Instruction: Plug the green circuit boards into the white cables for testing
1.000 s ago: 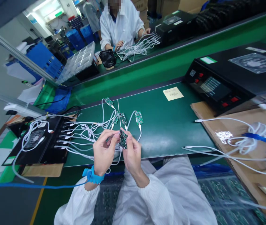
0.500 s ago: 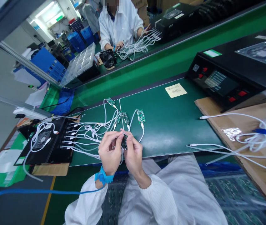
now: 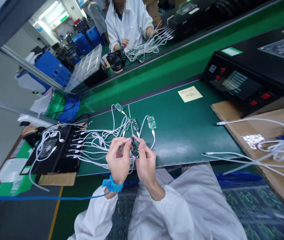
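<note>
Between my two hands, at the front of the green work surface [image 3: 182, 133], is a small green circuit board [image 3: 135, 147], tilted up. My left hand [image 3: 118, 156], with a blue wrist strap [image 3: 112, 184], is closed with thumb and finger at the board's left edge. Pinched along its right edge are the fingers of my right hand [image 3: 146, 163]. Just beyond lie several similar boards, among them one at the right [image 3: 152, 123] and one farther back [image 3: 119, 107], with white cables [image 3: 99, 140] plugged into them. Whether a cable meets the held board is hidden by my fingers.
Left, a black box [image 3: 64, 150] feeds the white cables. Right, a black device with a screen [image 3: 237, 83] stands on cardboard [image 3: 224, 111], near loose white cables [image 3: 247, 156]. A yellow note [image 3: 190, 94] lies on the surface. Across the bench sits a co-worker [image 3: 129, 23].
The board in my hands has turned so more of its face shows, and my right hand has shifted slightly right. The co-worker's hand has lifted from the cables. The view has shifted a little.
</note>
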`<state>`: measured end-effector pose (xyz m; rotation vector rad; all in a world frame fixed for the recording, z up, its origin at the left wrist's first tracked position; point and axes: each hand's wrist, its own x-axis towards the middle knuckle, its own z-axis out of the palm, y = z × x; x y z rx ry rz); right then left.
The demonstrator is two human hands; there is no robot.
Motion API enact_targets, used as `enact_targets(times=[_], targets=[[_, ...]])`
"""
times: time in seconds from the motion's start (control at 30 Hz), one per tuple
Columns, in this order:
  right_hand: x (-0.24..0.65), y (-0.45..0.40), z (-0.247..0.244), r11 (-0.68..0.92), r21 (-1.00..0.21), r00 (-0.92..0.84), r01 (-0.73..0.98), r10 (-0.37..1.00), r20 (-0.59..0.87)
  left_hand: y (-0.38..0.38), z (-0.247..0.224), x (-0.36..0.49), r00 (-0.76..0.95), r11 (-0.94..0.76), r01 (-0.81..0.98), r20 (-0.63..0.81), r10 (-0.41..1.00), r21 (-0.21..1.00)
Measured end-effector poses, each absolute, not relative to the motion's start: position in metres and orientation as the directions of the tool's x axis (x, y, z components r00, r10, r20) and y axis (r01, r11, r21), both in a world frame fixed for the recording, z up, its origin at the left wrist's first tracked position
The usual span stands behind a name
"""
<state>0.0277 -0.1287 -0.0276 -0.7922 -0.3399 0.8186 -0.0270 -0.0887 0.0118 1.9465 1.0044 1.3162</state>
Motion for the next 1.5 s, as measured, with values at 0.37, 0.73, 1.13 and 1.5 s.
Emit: enact_targets(times=[0.37, 0.73, 1.13, 1.5], targets=[[0.032, -0.132, -0.014, 0.411, -0.822, 0.693, -0.394, 0.721, 0.028, -0.088, 0.005, -0.023, 0.181, -0.701, 0.404, 0.7, 0.691, 0.588], [0.035, -0.132, -0.017, 0.421, -0.839, 0.695, -0.346, 0.716, 0.073, -0.081, 0.015, -0.028, 0.336, -0.778, 0.415, 0.715, 0.614, 0.473], [0.043, -0.127, -0.025, 0.444, -0.858, 0.728, -0.26, 0.674, 0.128, -0.065, 0.022, -0.033, 0.385, -0.57, 0.258, 0.458, 0.801, 0.78], [0.038, -0.137, -0.022, 0.461, -0.881, 0.778, -0.108, 0.591, 0.214, -0.077, 0.029, -0.026, 0.437, -0.647, 0.25, 0.512, 0.74, 0.721]])
